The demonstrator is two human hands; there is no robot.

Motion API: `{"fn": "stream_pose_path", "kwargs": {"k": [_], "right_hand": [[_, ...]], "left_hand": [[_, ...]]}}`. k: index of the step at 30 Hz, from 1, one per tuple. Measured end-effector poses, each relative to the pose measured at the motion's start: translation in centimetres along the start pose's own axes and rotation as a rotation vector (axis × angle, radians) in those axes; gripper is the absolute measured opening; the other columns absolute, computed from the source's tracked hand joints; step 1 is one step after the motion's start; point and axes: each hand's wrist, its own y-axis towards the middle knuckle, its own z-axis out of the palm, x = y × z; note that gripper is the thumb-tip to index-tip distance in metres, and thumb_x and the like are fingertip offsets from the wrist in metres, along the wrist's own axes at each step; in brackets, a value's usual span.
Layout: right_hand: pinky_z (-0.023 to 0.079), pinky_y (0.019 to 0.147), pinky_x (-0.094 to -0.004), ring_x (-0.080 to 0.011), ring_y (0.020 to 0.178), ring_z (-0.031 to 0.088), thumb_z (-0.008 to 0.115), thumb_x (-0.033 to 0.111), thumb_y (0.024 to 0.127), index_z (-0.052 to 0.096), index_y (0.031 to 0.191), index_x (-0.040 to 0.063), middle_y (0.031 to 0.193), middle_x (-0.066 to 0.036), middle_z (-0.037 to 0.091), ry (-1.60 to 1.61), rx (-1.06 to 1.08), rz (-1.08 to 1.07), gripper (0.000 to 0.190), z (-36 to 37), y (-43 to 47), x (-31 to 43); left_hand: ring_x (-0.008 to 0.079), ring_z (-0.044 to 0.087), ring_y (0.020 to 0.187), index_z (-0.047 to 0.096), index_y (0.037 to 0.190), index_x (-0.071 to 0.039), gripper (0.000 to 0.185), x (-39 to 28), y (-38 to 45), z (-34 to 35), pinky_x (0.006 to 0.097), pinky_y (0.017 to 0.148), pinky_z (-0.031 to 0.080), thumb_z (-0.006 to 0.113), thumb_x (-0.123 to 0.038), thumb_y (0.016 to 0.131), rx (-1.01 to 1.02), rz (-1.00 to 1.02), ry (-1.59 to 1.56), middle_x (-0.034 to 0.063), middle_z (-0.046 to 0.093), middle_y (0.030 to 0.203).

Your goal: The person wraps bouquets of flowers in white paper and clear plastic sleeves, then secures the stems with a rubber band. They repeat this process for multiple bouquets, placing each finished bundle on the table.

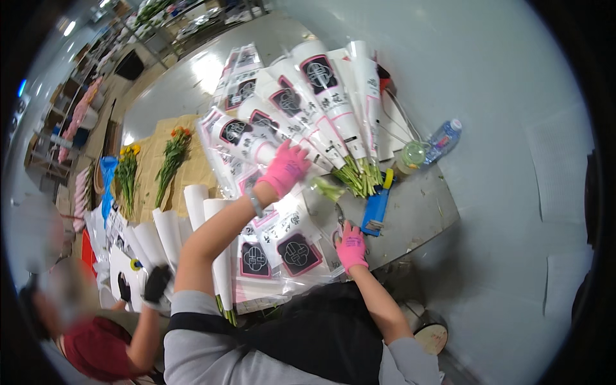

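Note:
My left hand (pixel 287 168), in a pink glove, is over the lowest of several printed flower sleeves and seems to hold a wrapped bunch; blurred green stems (pixel 327 188) stick out to its right. Above it lie wrapped flower bunches (pixel 332 106) fanned out, their cut stems (pixel 358 178) together at the lower right. My right hand (pixel 352 244), also pink-gloved, is at the handles of scissors (pixel 339 216), whose blades point away from me. A blue tape dispenser (pixel 376 209) with a yellow roll lies just right of them. Flat printed sleeves (pixel 296 252) lie nearest me.
A plastic bottle (pixel 442 142) and a green-lidded jar (pixel 413 155) stand at the right edge. Orange flowers (pixel 179 134) and yellow flowers (pixel 129 153) lie on brown paper (pixel 159 127) at the left. Rolled white wraps (pixel 168 236) lie beside a co-worker's black-gloved hand (pixel 158 284).

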Motion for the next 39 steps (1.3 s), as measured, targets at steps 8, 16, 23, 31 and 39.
{"fn": "stream_pose_path", "kwargs": {"k": [8, 16, 23, 31, 39], "right_hand": [[0.038, 0.1, -0.0451, -0.0384, 0.115, 0.045, 0.066, 0.013, 0.078, 0.049, 0.127, 0.005, 0.124, -0.02, 0.046, 0.1, -0.139, -0.148, 0.053, -1.5, -2.0, 2.7], [0.039, 0.096, -0.0447, -0.0361, 0.109, 0.049, 0.064, 0.01, 0.078, 0.057, 0.113, 0.001, 0.113, -0.019, 0.053, 0.249, 0.018, -0.434, 0.036, 0.8, -1.9, 5.8], [0.04, 0.098, -0.043, -0.0361, 0.113, 0.048, 0.065, 0.009, 0.077, 0.056, 0.114, 0.001, 0.117, -0.019, 0.052, 0.228, 0.15, -0.554, 0.039, 3.6, -4.8, 9.3], [0.039, 0.099, -0.0425, -0.0369, 0.114, 0.048, 0.064, 0.009, 0.078, 0.055, 0.114, -0.001, 0.122, -0.022, 0.05, 0.228, 0.258, -0.693, 0.038, 6.1, -7.2, 11.8], [0.04, 0.096, -0.0465, -0.0372, 0.113, 0.049, 0.069, 0.008, 0.073, 0.056, 0.116, 0.003, 0.123, -0.019, 0.051, 0.157, -0.119, -1.056, 0.045, -8.7, -9.7, 22.4]], "left_hand": [[0.033, 0.04, 0.13, 0.047, 0.133, -0.013, 0.069, -1.7, -6.5, 9.8, 0.0478, 0.11, 0.028, 0.073, -0.023, 0.07, 0.004, -0.443, -0.449, 0.0142, 0.045, 0.138], [0.0401, 0.034, 0.132, 0.043, 0.137, -0.007, 0.071, -3.3, -22.7, 8.8, 0.0524, 0.111, 0.024, 0.068, -0.03, 0.074, -0.498, -1.261, -0.25, 0.024, 0.039, 0.14], [0.0408, 0.032, 0.134, 0.044, 0.136, -0.002, 0.083, -5.9, -46.4, 8.3, 0.05, 0.112, 0.024, 0.074, -0.039, 0.069, -0.259, -1.819, 0.147, 0.0267, 0.038, 0.141], [0.0307, 0.055, 0.107, 0.057, 0.114, -0.006, 0.064, -3.1, -48.4, 3.2, 0.0397, 0.089, 0.046, 0.08, -0.036, 0.063, 0.287, -1.796, -0.29, 0.0134, 0.058, 0.109], [0.0319, 0.061, 0.089, 0.055, 0.101, -0.007, 0.044, -8.3, -43.1, 0.2, 0.0432, 0.075, 0.052, 0.074, -0.01, 0.062, -0.205, -0.921, -0.538, 0.014, 0.06, 0.103]]}}
